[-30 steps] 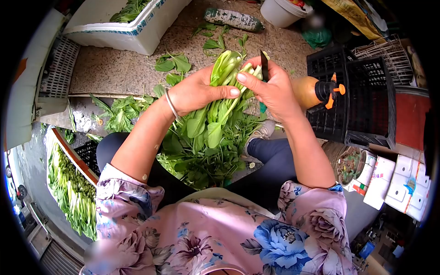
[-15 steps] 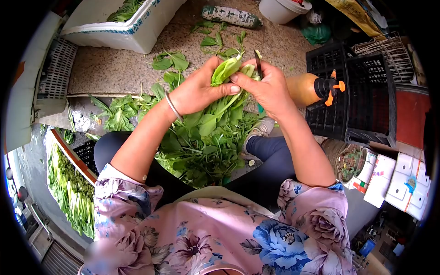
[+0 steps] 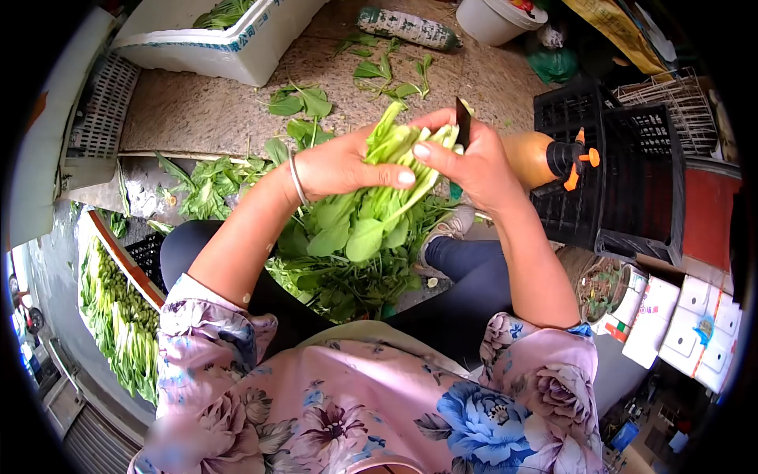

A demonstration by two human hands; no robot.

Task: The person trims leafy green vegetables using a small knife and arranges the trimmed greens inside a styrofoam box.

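Observation:
A bunch of leafy greens hangs from my left hand, whose fingers are wrapped round it with the thumb across the front. The pale stems point up and to the right, the broad leaves droop toward my lap. My right hand is closed beside the stem ends, its thumb pressed on them. A dark knife blade sticks up from the fingers of that hand; its handle is hidden. Below both hands lies a heap of loose greens between my legs.
Loose leaves lie on the stone ledge, near a white foam box and a wrapped roll. To the right are an orange spray bottle and black crates. Bundled greens fill a container at left.
The bunch in my left hand looks fuller and its leaves hang more spread out. My right hand has shifted slightly right and down, and more of the knife blade shows. The view has tilted slightly.

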